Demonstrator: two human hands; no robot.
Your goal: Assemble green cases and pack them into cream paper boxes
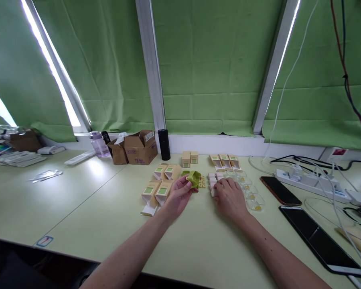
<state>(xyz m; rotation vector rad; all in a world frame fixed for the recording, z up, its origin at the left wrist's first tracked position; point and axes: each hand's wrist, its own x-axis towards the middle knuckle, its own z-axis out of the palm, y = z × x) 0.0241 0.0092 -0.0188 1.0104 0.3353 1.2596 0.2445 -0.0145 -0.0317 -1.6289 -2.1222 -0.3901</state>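
Observation:
My left hand (179, 194) is closed on a green plastic holder (194, 178), cup-shaped and raised above the table. More green plastic shows just behind it, partly covered by my fingers. Over the rows of small pale pink blocks (212, 180), my right hand (231, 197) has its fingers bent down, gripping the nearest block (214, 192); its fingertips are partly hidden. Small yellow pieces (201, 182) lie between the hands. Clear plastic domes (255, 202) with yellow spots stand beside my right hand. Left of my left hand are opened small kraft boxes (151, 194) with green labels.
Two closed kraft boxes (186, 159) and several opened ones (225, 161) stand farther back. Phones (311, 233) and a power strip (313, 184) with loose cables lie on the right. A black cylinder (164, 144), brown cartons (140, 148) and a lilac bottle (100, 144) line the wall.

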